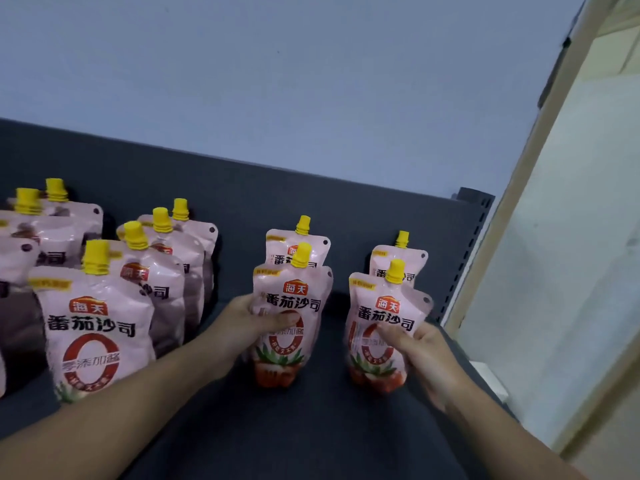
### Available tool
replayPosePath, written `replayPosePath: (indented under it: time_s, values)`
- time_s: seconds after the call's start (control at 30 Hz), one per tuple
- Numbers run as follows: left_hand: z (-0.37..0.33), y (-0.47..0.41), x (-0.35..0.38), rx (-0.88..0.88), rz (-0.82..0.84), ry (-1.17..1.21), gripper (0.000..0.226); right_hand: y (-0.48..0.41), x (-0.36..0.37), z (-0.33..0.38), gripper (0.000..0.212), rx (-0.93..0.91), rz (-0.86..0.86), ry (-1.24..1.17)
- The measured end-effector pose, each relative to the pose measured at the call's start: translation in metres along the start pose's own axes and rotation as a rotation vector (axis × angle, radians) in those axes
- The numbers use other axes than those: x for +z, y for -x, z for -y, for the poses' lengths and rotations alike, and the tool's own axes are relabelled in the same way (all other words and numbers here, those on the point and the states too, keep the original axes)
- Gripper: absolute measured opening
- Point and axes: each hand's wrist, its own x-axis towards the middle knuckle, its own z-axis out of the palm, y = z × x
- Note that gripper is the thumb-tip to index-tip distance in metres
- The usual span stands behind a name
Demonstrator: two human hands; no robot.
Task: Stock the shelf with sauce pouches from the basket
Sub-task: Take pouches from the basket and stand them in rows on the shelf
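Pink sauce pouches with yellow caps stand on a dark shelf (pixel 346 427). My left hand (pixel 249 322) grips one upright pouch (pixel 294 303) at mid-height, thumb across its front. My right hand (pixel 419 355) grips another upright pouch (pixel 384 317) from its right side. Each held pouch stands directly in front of another pouch: one behind the left (pixel 304 252), one behind the right (pixel 405 259). The basket is out of sight.
Two rows of several pouches fill the shelf's left part, the nearest one (pixel 93 327) close to my left forearm. A dark back panel (pixel 242 188) and a perforated upright (pixel 474 237) bound the shelf. A glass door with a pale frame (pixel 561 237) stands right.
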Motion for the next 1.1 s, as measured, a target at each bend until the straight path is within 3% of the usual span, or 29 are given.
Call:
replayPosePath:
  time_s: [0.03,0.1,0.13,0.2,0.3,0.43,0.53,0.63,0.73,0.87,1.1]
  values:
    - [0.000,-0.001,0.001,0.017,0.015,-0.023,0.042,-0.006,-0.007,-0.001,0.057,0.004,0.039,0.032]
    - [0.002,-0.002,0.002,0.027,0.028,-0.095,0.059,-0.014,-0.020,-0.003,0.044,0.045,0.136,0.188]
    - [0.004,-0.002,0.003,0.036,0.025,-0.122,0.049,-0.017,-0.024,-0.004,0.033,0.065,0.189,0.295]
    - [0.004,0.001,0.005,0.050,0.025,-0.165,0.021,-0.022,-0.031,-0.005,0.035,0.061,0.278,0.444]
    - [0.003,0.003,0.002,0.026,0.024,-0.254,0.023,-0.029,-0.040,-0.001,0.040,0.036,0.330,0.534]
    - [-0.001,0.006,-0.008,-0.035,0.078,-0.327,0.033,-0.040,-0.054,0.000,0.038,-0.010,0.285,0.614]
    - [-0.003,0.010,-0.009,0.041,0.096,-0.315,0.054,-0.045,-0.062,-0.004,0.040,-0.022,0.240,0.635]
    - [0.000,0.011,-0.008,0.092,0.033,-0.219,0.059,-0.049,-0.065,-0.006,0.045,-0.055,0.175,0.624]
    - [0.007,0.006,-0.010,0.105,-0.043,-0.155,0.087,-0.052,-0.065,-0.010,0.050,-0.121,0.085,0.625]
    - [0.010,0.000,-0.005,0.055,-0.031,-0.176,0.088,-0.056,-0.063,-0.017,0.057,-0.134,-0.012,0.581]
    - [0.008,-0.001,0.002,0.010,0.065,-0.199,0.085,-0.047,-0.059,-0.008,0.060,-0.007,0.023,0.513]
